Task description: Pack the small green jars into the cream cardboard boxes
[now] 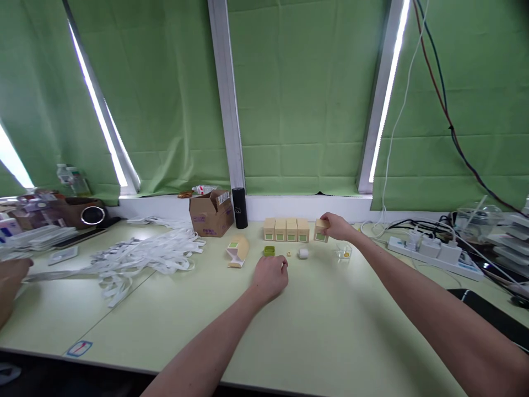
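My right hand [334,225] reaches out and grips a small tan box [320,231] with a green-edged label, its fingers closed on the top and side. Just left of it stand several matching small boxes [286,230] in a tight row. My left hand [270,275] rests low over the table with curled fingers; what they hold, if anything, is hidden. Right beyond it sits a small green square dish [269,251]. A tiny yellowish piece [289,254] and a white roll [303,253] lie to its right. Further right is a clear square container [343,252].
An open tan carton [238,251] lies left of the dish. Behind are a brown cardboard box [211,214] and a black cylinder [239,208]. White straps [152,251] are heaped at left, near another person's hand [12,281]. A power strip [433,256] with cables is at right.
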The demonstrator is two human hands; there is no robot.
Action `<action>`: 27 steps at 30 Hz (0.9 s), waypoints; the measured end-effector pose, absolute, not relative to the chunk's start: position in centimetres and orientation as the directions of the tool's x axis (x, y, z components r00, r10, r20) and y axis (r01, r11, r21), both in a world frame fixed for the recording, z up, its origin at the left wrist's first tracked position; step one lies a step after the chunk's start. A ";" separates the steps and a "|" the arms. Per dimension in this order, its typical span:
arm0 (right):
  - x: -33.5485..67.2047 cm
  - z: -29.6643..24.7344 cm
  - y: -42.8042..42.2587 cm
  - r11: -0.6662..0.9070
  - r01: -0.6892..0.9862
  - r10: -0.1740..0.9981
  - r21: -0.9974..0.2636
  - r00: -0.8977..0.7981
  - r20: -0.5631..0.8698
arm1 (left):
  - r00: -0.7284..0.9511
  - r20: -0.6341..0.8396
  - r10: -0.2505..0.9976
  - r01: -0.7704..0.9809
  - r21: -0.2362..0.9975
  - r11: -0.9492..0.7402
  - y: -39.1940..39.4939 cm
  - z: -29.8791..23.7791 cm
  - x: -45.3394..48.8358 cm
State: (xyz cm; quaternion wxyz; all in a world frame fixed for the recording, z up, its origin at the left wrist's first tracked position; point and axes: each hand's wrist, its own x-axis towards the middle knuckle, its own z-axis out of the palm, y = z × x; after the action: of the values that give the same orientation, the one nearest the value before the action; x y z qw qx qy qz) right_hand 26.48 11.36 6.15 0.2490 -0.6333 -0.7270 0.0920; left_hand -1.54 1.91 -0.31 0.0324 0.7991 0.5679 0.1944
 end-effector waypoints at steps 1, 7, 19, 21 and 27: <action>26.8 6.1 12.2 0.154 0.886 0.971 -0.437 -0.052 0.235 | 0.280 0.270 0.921 0.895 0.274 -0.352 1.9 -0.3 -1.5; 26.4 3.5 14.7 0.112 0.929 0.983 -0.352 -0.051 0.178 | 0.279 0.269 0.922 0.899 0.263 -0.349 2.0 -0.6 -1.7; 25.2 0.4 11.1 0.118 0.988 0.963 -0.103 -0.089 0.254 | 0.307 0.293 0.905 0.883 0.266 -0.386 2.0 -0.7 -1.5; 25.0 0.2 10.8 0.125 0.990 0.967 -0.068 -0.106 0.233 | 0.305 0.286 0.908 0.884 0.269 -0.382 1.8 -0.6 -1.4; 24.7 -0.2 12.3 0.068 0.997 0.976 -0.030 -0.061 0.208 | 0.308 0.281 0.909 0.881 0.276 -0.384 1.8 -0.6 -1.4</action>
State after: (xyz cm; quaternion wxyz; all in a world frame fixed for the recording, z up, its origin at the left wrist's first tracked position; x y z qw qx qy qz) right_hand 24.73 12.27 -0.23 0.0866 -0.6798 -0.7257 -0.0603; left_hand -1.41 1.77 -0.61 0.0352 0.8078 0.5541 0.1980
